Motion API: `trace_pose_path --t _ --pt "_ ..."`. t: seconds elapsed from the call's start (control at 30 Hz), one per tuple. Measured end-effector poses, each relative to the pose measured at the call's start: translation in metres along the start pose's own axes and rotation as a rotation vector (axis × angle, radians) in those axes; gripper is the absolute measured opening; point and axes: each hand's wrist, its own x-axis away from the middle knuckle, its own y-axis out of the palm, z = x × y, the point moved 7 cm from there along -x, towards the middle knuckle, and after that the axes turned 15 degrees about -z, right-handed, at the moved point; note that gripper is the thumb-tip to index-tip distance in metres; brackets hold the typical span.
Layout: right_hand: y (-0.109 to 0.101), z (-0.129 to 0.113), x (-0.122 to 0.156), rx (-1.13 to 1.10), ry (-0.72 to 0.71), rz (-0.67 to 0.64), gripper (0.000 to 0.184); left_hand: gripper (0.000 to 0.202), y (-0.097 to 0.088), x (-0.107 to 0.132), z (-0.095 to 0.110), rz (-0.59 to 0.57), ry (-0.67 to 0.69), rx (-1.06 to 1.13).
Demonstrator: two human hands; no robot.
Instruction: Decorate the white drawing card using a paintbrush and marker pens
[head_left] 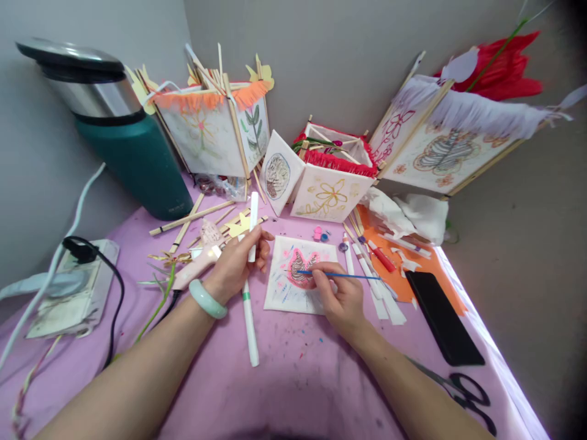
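My right hand [342,302] pinches a thin blue paintbrush [339,275], its tip over a white square panel [279,293]. On that panel are dark striped wing shapes with a pink outline and blue and pink strokes around them. Left of the panel, my left hand [241,260] is closed around a white marker [254,220] that points upward. A pale green bangle [207,299] circles my left wrist. Below that hand lies a white marker with a green band [250,330]. Small pink and blue paint pots [321,234] stand just beyond the panel.
Decorated lantern-like boxes [332,192] stand along the wall. A teal bottle [132,146] and a power strip [77,293] are at left, with wooden sticks [192,217] and a glue gun [199,267] nearby. Rightward are markers, orange paper [452,299], a black phone [444,318] and scissors [468,391].
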Motion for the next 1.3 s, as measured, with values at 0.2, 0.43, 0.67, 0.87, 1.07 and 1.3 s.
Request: trace_pose_path --t 0.2,0.43,0.67,0.87,1.07,1.3 --pt "0.004 -0.007 0.001 0.058 -0.111 -0.052 0.013 0.026 0.000 0.001 -0.007 0.041 -0.057 -0.053" --pt "0.007 -0.010 -0.001 0.080 -0.125 -0.088 0.012 0.027 -0.003 0.000 -0.002 0.055 0.008 -0.011" --pt "0.008 -0.006 0.000 0.086 -0.111 -0.091 0.012 0.028 -0.003 -0.001 -0.004 0.060 0.015 -0.043" --pt "0.010 -0.008 -0.002 0.080 -0.093 -0.104 0.012 0.030 -0.002 -0.001 -0.004 0.056 0.002 -0.119" --pt "0.011 -0.008 -0.001 0.098 -0.096 -0.105 0.011 0.030 -0.003 -0.001 -0.004 0.062 -0.001 -0.118" --pt "0.003 -0.012 0.002 0.097 -0.123 -0.032 0.012 0.030 -0.002 0.000 -0.003 0.060 -0.005 -0.121"
